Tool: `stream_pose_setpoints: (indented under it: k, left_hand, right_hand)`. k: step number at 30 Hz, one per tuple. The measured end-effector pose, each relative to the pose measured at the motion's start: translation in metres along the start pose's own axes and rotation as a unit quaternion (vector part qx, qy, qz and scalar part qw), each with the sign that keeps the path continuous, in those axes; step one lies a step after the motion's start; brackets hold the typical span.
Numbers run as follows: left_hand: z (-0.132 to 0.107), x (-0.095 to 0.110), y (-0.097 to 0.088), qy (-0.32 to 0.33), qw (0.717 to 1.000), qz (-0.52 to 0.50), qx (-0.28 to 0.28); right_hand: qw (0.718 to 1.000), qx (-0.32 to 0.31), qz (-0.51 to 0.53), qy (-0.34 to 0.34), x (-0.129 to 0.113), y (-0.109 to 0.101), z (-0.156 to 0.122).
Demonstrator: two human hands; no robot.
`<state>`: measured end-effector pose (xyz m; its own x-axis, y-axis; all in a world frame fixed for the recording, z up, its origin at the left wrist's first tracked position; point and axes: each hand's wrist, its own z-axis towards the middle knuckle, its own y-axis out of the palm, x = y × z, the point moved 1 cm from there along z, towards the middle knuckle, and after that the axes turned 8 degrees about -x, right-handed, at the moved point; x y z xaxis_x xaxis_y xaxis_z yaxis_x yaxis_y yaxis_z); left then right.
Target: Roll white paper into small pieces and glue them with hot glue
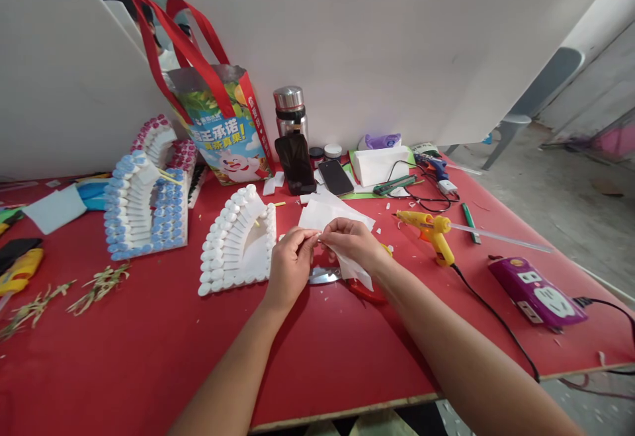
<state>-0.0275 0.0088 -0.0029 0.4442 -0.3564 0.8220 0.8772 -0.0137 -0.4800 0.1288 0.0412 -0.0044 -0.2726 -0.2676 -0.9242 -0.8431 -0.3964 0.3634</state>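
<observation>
My left hand [292, 259] and my right hand [353, 243] meet fingertip to fingertip, both pinching a tiny white piece of paper [319, 235] between them. Beneath my right palm hangs a loose sheet of thin white paper [358, 269]; how it is held is hidden. Under the hands lies a pair of scissors [325, 276], blades pointing left, red handle partly covered. To the left of my left hand stands a white fan-shaped model [255, 257] edged with rows of white rounded knobs. More white sheets [330, 208] lie just behind my hands.
A yellow glue gun [431, 227] and purple power strip [538, 290] lie right, with cords. Behind stand a shopping bag [228, 135], a steel flask [290, 108] and phones [296, 163]. A blue-and-white model [131, 208] and dried plant bits [99, 287] are left. White panels [372, 59] border the red table.
</observation>
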Motion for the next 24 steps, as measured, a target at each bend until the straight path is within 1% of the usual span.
stream_pose_setpoints:
  k: [2,7,9,11,13,15,19,22,24]
  left_hand:
    - [0.0,-0.001,0.0,-0.002,1.0,0.003,0.001]
    - [0.001,-0.001,-0.001,0.007,1.0,0.01,0.021]
    - [0.0,0.0,0.0,0.015,0.999,0.019,0.027]
    - [0.0,0.0,0.001,0.031,0.998,0.04,0.036]
    - [-0.001,0.0,0.0,0.058,0.994,0.079,0.043]
    - [-0.001,-0.002,0.0,0.097,0.986,0.132,0.042]
    - [-0.002,-0.007,-0.001,0.162,0.961,0.224,0.021]
    - [-0.003,-0.011,-0.001,0.177,0.95,0.256,0.005]
    - [-0.003,-0.012,0.0,0.176,0.95,0.257,0.001]
  right_hand:
    - [0.999,0.024,-0.037,-0.014,0.0,0.003,-0.002]
    - [0.998,0.024,-0.051,0.003,0.004,0.007,-0.003]
    - [0.996,0.054,-0.076,-0.006,0.006,0.009,-0.003]
    - [0.989,0.086,-0.113,-0.031,0.008,0.011,-0.004]
    - [0.984,0.1,-0.14,-0.047,0.008,0.013,-0.006]
    - [0.984,0.1,-0.14,-0.047,0.008,0.015,-0.007]
    - [0.991,0.088,-0.096,-0.024,0.004,0.016,-0.009]
    - [0.994,0.076,-0.077,-0.021,0.002,0.016,-0.009]
    - [0.994,0.073,-0.078,-0.031,0.0,0.015,-0.009]
